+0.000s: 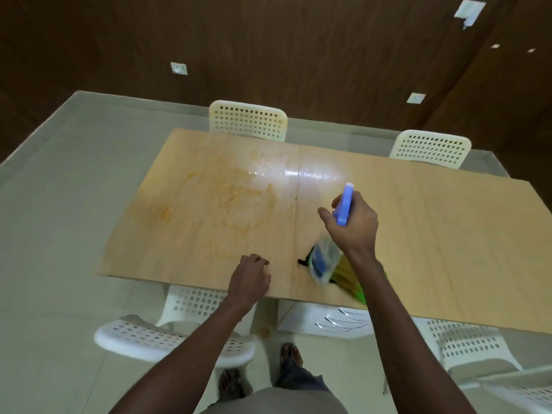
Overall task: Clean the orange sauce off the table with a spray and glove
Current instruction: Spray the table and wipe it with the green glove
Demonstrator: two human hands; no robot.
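Left hand [249, 277] sits at the desk's [448, 234] near edge, fingers curled in, holding nothing, knuckles on or just above the wood; can't tell contact. Right hand [354, 224] is right of it and further in over the desk, grip wrapped round the spray [343, 209] neck: blue trigger head sticks up past the knuckles, nozzle pointing away from the person. Clear bottle body with blue label hangs below the wrist, tilted toward the near edge. Glove [348, 277] lies on the desk under the right forearm, near edge, yellow-green with a dark bit poking out left of the bottle; mostly hidden by bottle and arm. Sauce [239, 204] is beyond the left hand: thin orange smears and ring marks, one denser blob at their left. Wet droplets [260, 170] glint just past the smears, next to a bright glare patch. White perforated chairs [248, 121] stand along the desk's far edge.
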